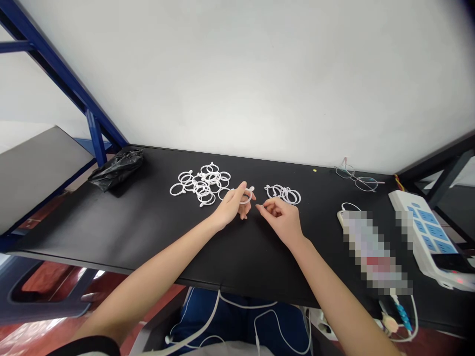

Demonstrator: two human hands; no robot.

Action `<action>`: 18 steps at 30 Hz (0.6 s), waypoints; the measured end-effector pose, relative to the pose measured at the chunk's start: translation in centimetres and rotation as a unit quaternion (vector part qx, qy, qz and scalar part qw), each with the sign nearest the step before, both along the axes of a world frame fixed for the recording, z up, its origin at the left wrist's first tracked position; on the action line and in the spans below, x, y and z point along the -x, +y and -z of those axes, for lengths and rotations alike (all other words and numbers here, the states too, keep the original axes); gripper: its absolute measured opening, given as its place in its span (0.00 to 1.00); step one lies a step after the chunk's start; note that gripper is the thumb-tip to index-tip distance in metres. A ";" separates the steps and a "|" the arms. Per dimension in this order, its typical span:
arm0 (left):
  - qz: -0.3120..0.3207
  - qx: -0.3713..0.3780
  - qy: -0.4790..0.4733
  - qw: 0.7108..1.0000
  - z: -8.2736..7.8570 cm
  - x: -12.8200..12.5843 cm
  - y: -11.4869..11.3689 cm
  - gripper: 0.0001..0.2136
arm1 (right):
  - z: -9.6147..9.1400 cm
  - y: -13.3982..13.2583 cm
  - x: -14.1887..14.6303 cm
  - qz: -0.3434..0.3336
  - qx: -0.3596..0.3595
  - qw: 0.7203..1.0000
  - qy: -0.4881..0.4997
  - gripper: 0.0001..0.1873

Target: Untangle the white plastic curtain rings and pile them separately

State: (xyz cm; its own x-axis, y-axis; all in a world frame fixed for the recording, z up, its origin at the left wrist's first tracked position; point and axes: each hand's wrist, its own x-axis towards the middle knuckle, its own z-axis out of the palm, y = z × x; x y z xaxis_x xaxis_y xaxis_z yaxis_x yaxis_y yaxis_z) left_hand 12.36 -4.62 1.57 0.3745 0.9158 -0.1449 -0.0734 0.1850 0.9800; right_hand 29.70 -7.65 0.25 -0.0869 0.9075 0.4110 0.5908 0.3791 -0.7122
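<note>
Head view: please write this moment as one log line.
left hand: holds white ring | right hand: fingers pinched, content unclear | ring pile: left of hands | ring row: behind right hand | black table

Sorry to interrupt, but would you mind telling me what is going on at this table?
A person is handling white plastic rings at a black table. Their left hand holds one white ring, and the right hand is close beside it, fingertips pinched; whether it grips anything is unclear. A loose pile of rings lies to the left, and a smaller cluster lies just beyond the right hand.
</note>
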 end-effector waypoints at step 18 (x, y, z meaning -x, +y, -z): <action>-0.062 0.060 -0.063 0.994 -0.5 0.2 0.2 0.17 | 0.6 0.2 -0.4 -0.065 0.008 0.995 -0.080 0.03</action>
